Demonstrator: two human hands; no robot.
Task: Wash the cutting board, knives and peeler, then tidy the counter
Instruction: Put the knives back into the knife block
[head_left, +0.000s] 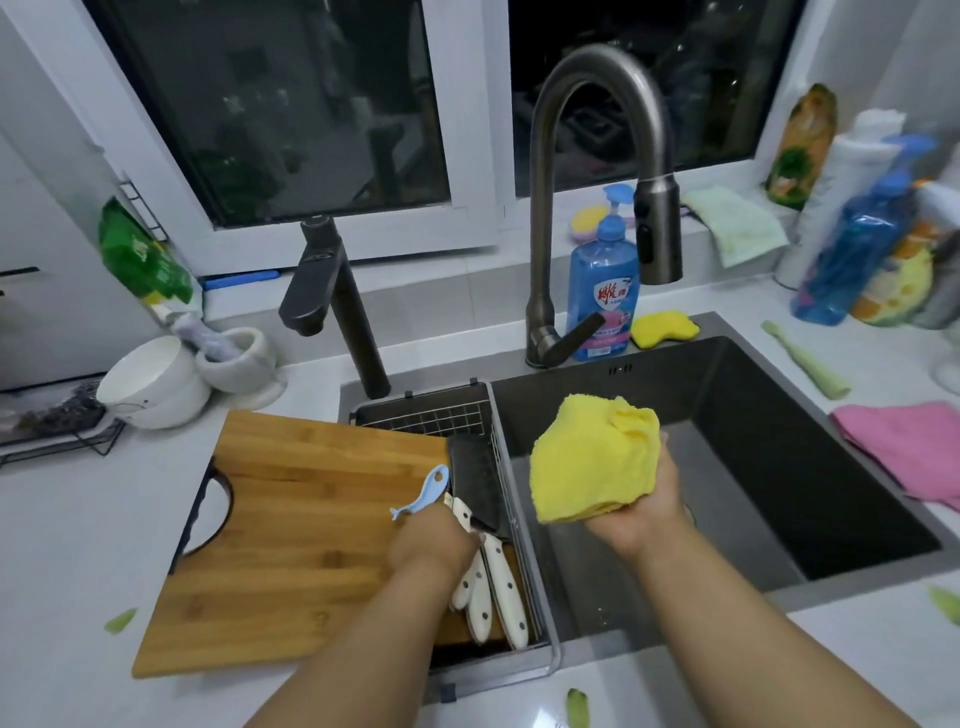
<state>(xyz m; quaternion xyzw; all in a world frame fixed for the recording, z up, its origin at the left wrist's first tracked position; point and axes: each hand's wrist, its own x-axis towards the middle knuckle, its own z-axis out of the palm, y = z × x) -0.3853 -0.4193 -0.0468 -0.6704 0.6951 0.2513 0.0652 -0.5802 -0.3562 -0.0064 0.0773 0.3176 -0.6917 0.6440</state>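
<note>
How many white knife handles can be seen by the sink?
3 white knife handles, side by side in the wire basket at the sink's left side, just under the left hand. The hand may hide others.

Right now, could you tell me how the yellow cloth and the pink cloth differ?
The yellow cloth is bunched up and held in the right hand over the sink; the pink cloth lies spread flat on the counter to the sink's right, untouched. The yellow one shows whole, while the pink one runs off the picture's edge. Both look like soft cleaning cloths.
</note>
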